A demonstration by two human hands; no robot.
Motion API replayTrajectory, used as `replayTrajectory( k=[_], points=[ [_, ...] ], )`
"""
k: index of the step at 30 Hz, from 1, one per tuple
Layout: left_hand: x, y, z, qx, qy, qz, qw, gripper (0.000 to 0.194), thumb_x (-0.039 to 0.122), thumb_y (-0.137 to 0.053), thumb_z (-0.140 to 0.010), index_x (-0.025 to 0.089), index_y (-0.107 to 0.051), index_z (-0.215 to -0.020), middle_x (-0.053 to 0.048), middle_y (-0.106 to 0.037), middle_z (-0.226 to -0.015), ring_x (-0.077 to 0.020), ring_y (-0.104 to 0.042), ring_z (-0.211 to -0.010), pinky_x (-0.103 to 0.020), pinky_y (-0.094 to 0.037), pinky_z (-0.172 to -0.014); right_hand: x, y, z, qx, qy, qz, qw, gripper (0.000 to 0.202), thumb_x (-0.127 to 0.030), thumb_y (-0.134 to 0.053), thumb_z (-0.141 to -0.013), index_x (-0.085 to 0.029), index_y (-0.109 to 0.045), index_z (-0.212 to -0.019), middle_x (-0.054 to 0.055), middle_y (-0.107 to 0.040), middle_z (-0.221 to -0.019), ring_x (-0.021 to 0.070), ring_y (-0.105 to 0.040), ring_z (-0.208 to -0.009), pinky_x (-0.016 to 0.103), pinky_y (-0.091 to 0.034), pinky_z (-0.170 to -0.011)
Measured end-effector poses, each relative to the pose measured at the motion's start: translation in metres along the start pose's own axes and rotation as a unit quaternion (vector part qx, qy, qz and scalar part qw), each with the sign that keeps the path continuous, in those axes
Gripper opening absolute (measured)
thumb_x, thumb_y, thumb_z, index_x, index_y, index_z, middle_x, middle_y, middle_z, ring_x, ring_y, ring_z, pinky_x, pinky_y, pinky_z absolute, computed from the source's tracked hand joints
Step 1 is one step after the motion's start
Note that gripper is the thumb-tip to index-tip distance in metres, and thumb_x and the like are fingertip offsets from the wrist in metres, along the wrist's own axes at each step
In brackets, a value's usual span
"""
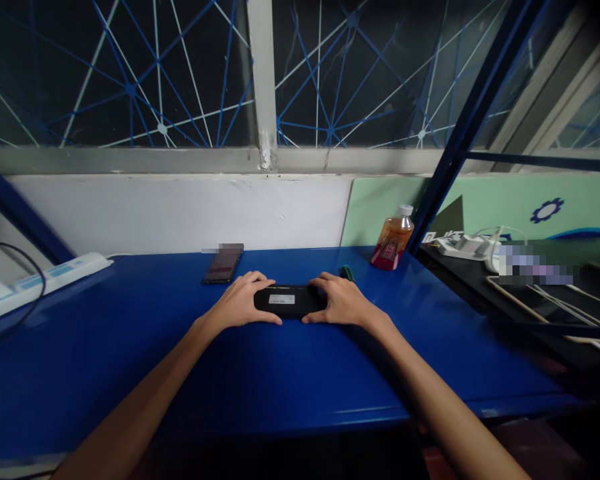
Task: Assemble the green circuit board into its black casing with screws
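A black rectangular case or box (303,303) with a small white label lies on the blue table (280,373), its long side running left to right. My left hand (243,300) grips its left end, thumb along the near edge and fingers at the far edge. At the opposite end my right hand (341,300) holds it in the same way. Just beyond my right hand sits a small dark object with green edging (348,273). Behind my left hand lies a dark phone (223,263).
A bottle of reddish drink (393,239) with a white cap stands at the back right. On the left is a white power strip (45,287) with a black cable. Blue frame posts rise on both sides. A neighbouring black table (590,300) holds cables and plugs.
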State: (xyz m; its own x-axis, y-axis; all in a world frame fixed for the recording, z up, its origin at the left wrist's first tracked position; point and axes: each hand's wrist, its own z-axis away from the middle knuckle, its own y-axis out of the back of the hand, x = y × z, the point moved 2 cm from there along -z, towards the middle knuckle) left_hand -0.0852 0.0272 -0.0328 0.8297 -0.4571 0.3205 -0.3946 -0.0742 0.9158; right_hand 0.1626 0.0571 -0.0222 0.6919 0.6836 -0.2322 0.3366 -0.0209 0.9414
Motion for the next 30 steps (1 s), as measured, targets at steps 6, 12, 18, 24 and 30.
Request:
replayTrajectory(
  k=[6, 12, 18, 24, 30],
  points=[
    [0.003, 0.000, -0.002, 0.015, -0.014, 0.008, 1.000, 0.076, 0.069, -0.074, -0.057, 0.024, -0.063, -0.118, -0.008, -0.058, -0.107, -0.0281, -0.055, -0.098, -0.041, -0.046, -0.086, -0.005, 0.000, 0.001, 0.004, 0.008, 0.024, 1.000, 0.081, -0.077, -0.064, -0.061, -0.017, -0.062, -0.115, 0.011, -0.062, -0.102, 0.0272, -0.063, -0.085, 0.035, -0.045, -0.067],
    [-0.007, 0.003, -0.003, 0.006, -0.005, 0.027, 1.000, 0.077, 0.063, -0.076, -0.057, 0.025, -0.061, -0.122, -0.008, -0.058, -0.114, -0.0289, -0.056, -0.103, -0.042, -0.045, -0.090, -0.008, -0.008, 0.000, 0.007, 0.016, 0.051, 0.999, 0.083, -0.080, -0.058, -0.064, -0.016, -0.060, -0.117, 0.012, -0.061, -0.102, 0.0262, -0.064, -0.080, 0.034, -0.044, -0.063],
    [-0.030, 0.025, 0.006, -0.113, 0.036, 0.047, 0.992, 0.086, 0.058, -0.075, -0.059, 0.027, -0.049, -0.135, -0.011, -0.051, -0.133, -0.0348, -0.051, -0.119, -0.048, -0.041, -0.095, -0.004, -0.008, -0.001, 0.014, 0.018, 0.056, 0.998, 0.079, -0.079, -0.060, -0.063, -0.018, -0.062, -0.113, 0.011, -0.062, -0.100, 0.0256, -0.063, -0.080, 0.032, -0.042, -0.062],
    [-0.023, 0.027, 0.007, -0.095, 0.023, 0.049, 0.994, 0.075, 0.055, -0.076, -0.056, 0.024, -0.058, -0.121, -0.010, -0.059, -0.119, -0.0314, -0.057, -0.107, -0.044, -0.044, -0.090, -0.002, -0.006, -0.001, 0.012, 0.016, 0.047, 0.999, 0.079, -0.078, -0.062, -0.062, -0.018, -0.063, -0.114, 0.011, -0.064, -0.101, 0.0273, -0.064, -0.083, 0.034, -0.045, -0.064],
    [-0.019, 0.024, 0.007, -0.068, 0.035, 0.060, 0.995, 0.069, 0.053, -0.076, -0.057, 0.024, -0.057, -0.117, -0.009, -0.060, -0.116, -0.0296, -0.057, -0.102, -0.041, -0.046, -0.084, 0.000, -0.004, 0.001, 0.012, 0.012, 0.044, 0.999, 0.074, -0.071, -0.065, -0.066, -0.016, -0.062, -0.117, 0.012, -0.064, -0.104, 0.0277, -0.064, -0.086, 0.036, -0.047, -0.068]
  ],
)
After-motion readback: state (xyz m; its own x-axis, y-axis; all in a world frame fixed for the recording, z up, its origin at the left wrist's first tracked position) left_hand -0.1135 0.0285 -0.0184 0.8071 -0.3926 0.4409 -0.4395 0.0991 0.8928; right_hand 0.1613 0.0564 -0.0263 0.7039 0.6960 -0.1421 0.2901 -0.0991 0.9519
